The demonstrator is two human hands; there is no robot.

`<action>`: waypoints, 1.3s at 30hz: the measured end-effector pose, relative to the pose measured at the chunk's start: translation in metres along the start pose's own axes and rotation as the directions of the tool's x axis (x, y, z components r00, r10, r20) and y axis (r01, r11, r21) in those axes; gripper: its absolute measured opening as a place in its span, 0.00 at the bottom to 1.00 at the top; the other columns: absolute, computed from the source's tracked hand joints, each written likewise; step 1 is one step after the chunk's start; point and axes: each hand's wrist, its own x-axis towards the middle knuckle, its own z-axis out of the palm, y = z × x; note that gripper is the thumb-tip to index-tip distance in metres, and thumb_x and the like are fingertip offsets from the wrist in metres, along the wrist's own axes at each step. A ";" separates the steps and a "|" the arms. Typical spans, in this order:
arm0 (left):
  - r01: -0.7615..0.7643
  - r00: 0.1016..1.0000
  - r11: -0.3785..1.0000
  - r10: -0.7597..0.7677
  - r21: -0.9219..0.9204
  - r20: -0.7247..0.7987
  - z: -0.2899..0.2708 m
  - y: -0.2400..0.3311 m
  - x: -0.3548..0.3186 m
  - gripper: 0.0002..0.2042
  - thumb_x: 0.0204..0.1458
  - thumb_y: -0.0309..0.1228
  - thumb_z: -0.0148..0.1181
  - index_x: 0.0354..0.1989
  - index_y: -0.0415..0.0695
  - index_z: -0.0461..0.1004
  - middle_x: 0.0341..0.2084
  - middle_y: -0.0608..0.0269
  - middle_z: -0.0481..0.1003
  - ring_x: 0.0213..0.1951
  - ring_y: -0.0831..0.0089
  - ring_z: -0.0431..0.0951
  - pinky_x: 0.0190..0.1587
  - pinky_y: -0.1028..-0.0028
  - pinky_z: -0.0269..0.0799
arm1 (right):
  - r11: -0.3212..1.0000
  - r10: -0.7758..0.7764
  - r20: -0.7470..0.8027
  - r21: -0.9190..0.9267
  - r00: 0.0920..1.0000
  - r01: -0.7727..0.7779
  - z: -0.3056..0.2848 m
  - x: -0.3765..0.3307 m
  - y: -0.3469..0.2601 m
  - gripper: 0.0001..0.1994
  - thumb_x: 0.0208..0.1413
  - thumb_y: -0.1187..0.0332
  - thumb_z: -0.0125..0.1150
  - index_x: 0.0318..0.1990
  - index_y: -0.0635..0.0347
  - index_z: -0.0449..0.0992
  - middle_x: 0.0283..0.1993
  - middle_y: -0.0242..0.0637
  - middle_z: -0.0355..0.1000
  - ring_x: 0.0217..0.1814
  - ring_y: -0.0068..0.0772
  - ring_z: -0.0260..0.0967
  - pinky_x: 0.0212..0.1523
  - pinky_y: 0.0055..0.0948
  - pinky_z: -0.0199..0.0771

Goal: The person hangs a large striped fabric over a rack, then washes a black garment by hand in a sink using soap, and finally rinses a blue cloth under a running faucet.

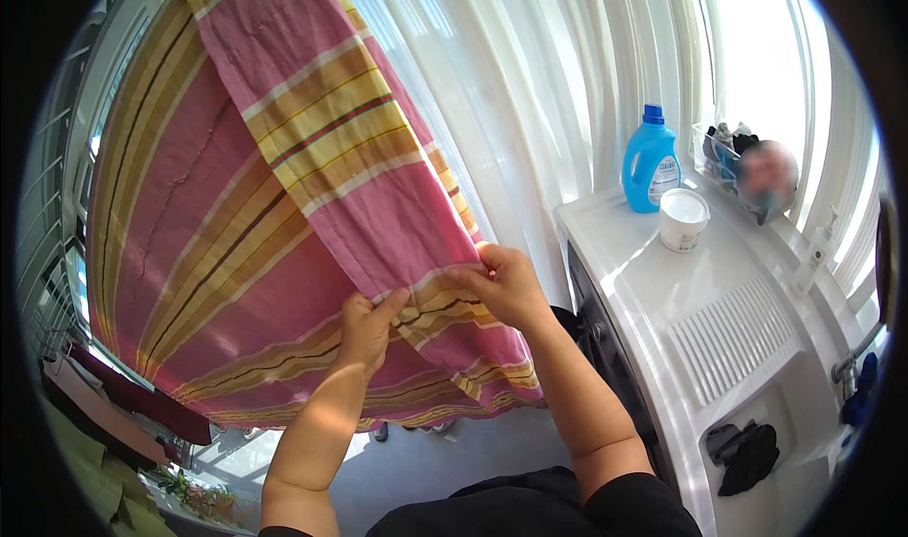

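At the far left there are grey metal rails (pixel 47 253), maybe a drying rack or a balcony rail; I cannot tell which. Below them lie dark red and olive cloths (pixel 104 424), in a loose pile.

One large striped cloth (pixel 218 253), pink with yellow, brown and white bands, hangs from above and fills the left half of the view. It seems to be draped over something high, so that it can hang open and spread.

The left hand (pixel 367 329) holds the lower edge of this cloth. Its grip is narrow, the thumb on top and the fingers under the fabric. The right hand (pixel 503 282) pinches a folded edge just beside it, also with a narrow grip on the cloth. The two hands are near to each other but not touching; I think they hold the hem so that it stays straight.

Behind the hands hangs one white sheer curtain (pixel 567 93), with bright light coming through it.

To the right stands one white washing machine with a ribbed top (pixel 728 338). On its top stand one blue detergent bottle (pixel 651 164) and one white round tub (pixel 683 218), just beside each other, probably kept there to be close at wash time. One clear basket (pixel 719 154) with dark items is behind them. One slim white pump bottle (pixel 817 249) stands near the right edge. In a hollow of the machine lies one dark cloth (pixel 747 452).
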 end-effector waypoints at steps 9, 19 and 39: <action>0.357 0.933 0.923 -0.361 0.145 -0.003 -0.020 -0.292 -0.099 0.13 0.48 0.26 0.64 0.43 0.44 0.74 0.35 0.69 0.75 0.38 0.77 0.74 0.39 0.74 0.69 | 0.579 0.790 -0.038 -0.284 0.612 -0.765 0.033 -0.294 0.254 0.09 0.46 0.65 0.67 0.34 0.56 0.82 0.29 0.37 0.78 0.30 0.31 0.74 0.34 0.29 0.72; 0.760 0.591 0.564 -0.807 0.323 0.017 0.001 -0.372 -0.172 0.11 0.52 0.40 0.62 0.37 0.46 0.74 0.30 0.68 0.77 0.33 0.76 0.77 0.35 0.74 0.66 | 0.621 0.759 -0.052 -0.242 0.649 -0.746 0.010 -0.355 0.145 0.14 0.50 0.63 0.64 0.40 0.62 0.79 0.35 0.43 0.78 0.39 0.38 0.76 0.42 0.32 0.74; 0.076 0.631 0.991 0.037 -0.109 0.775 0.361 -0.192 -0.195 0.05 0.54 0.23 0.59 0.37 0.35 0.75 0.31 0.57 0.79 0.37 0.74 0.79 0.43 0.77 0.74 | -0.238 -0.136 -0.959 -0.210 0.247 -0.948 -0.566 -0.434 -0.025 0.35 0.43 0.69 0.66 0.62 0.50 0.61 0.67 0.46 0.54 0.67 0.54 0.52 0.64 0.42 0.59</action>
